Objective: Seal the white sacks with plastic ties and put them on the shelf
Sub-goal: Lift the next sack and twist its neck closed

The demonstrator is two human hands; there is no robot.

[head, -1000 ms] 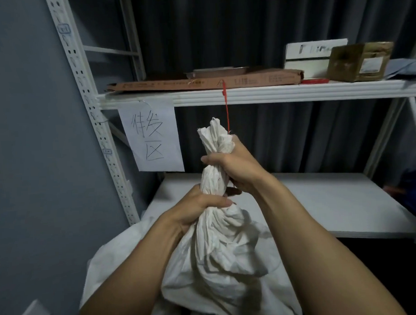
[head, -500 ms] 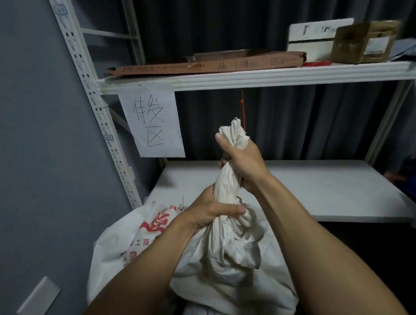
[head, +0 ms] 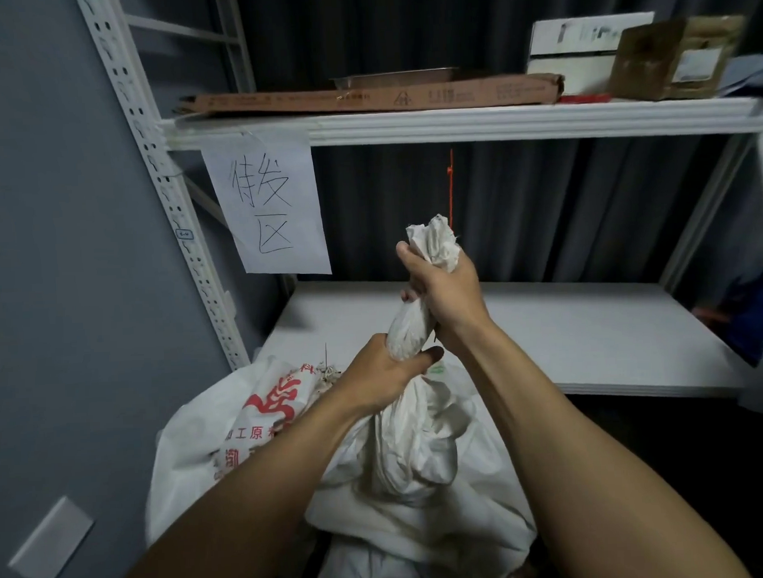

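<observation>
A white sack (head: pixel 414 465) stands in front of me with its mouth gathered into a twisted neck. My right hand (head: pixel 447 293) grips the top of that neck, and the bunched end sticks out above my fist. My left hand (head: pixel 385 373) is clamped around the neck lower down, just above the sack's body. A thin red plastic tie (head: pixel 451 187) rises behind the bunched end; I cannot tell what holds it. The white lower shelf (head: pixel 589 337) lies just beyond my hands.
A second white sack with red print (head: pixel 254 418) leans at the left against the perforated shelf post (head: pixel 174 218). A paper sign (head: pixel 266 202) hangs from the upper shelf (head: pixel 452 124), which carries a flat cardboard box (head: pixel 373 99), a white box and a brown box (head: pixel 674 58).
The sack neck and both hands have shifted right within the view as the camera moved; the printed sack has come into sight at the left. The grips are unchanged.
</observation>
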